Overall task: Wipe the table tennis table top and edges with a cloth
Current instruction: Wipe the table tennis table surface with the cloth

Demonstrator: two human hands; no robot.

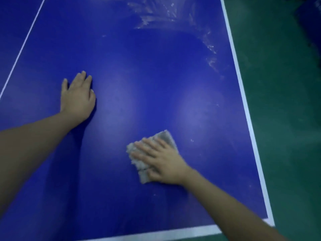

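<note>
Grey, fluffy wiping cloth (167, 137) lies flat on the blue table tennis table top (139, 75), in the near right part of the surface, well inside the broad white band (243, 94) that runs along the table's right edge. The right hand (163, 162) presses down on the cloth with its palm and straight, slightly spread fingers (147, 145); nothing is curled round the fabric, which shows beyond the fingertips and beside the thumb. The picture is a little smeared around this hand.

The left hand (78, 100) rests palm down on the bare blue surface, further from the person and to the left, well apart from the cloth. Its fingers are straight and mostly close together (the outermost one stands off to the side), and it holds nothing. Both forearms are bare.

A thin white centre line (22, 47) crosses the table on the left, and another white band (173, 234) marks the near edge, meeting the right band at the corner. Whitish streaky smears (156, 14) cover the far part of the table top and trail down near the right band. A few small pale specks (192, 140) sit on the blue just right of the cloth. Beyond the right edge lies a green floor (286, 119).
</note>
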